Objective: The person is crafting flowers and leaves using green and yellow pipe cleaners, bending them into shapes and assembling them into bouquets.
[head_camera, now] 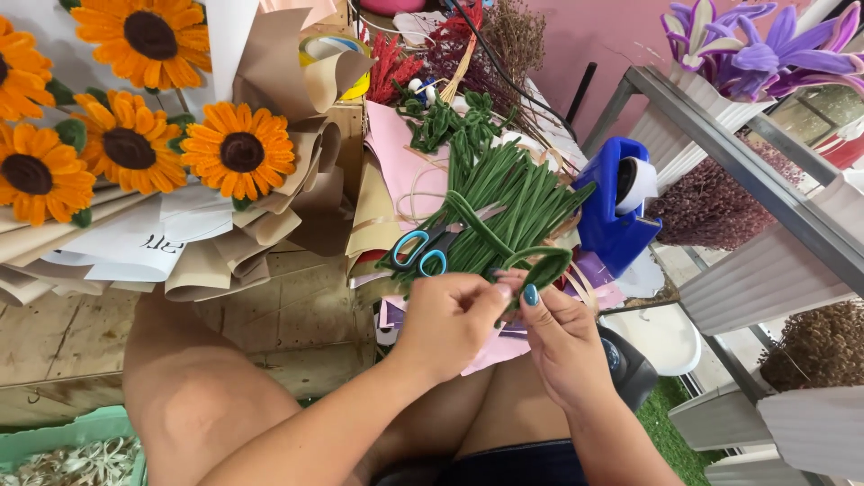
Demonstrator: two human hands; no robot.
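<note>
Both hands meet near centre: left hand [447, 317] and right hand [560, 331] pinch a looped green pipe cleaner [543, 266], just near of the green stem bundle [504, 202] and blue-handled scissors [423, 251].

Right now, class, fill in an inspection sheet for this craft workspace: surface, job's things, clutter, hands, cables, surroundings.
Surface: worn wooden bench, mostly covered.
Job's things: looped green fuzzy craft stem, pinched by both hands; bundle of green stems behind.
Clutter: blue-handled scissors, pink paper sheets, blue tape dispenser, paper-wrapped orange sunflower bouquet.
Hands: left hand, right hand, both gripping.
Cables: black cable at top.
Surroundings: metal shelf, purple flowers.
</note>
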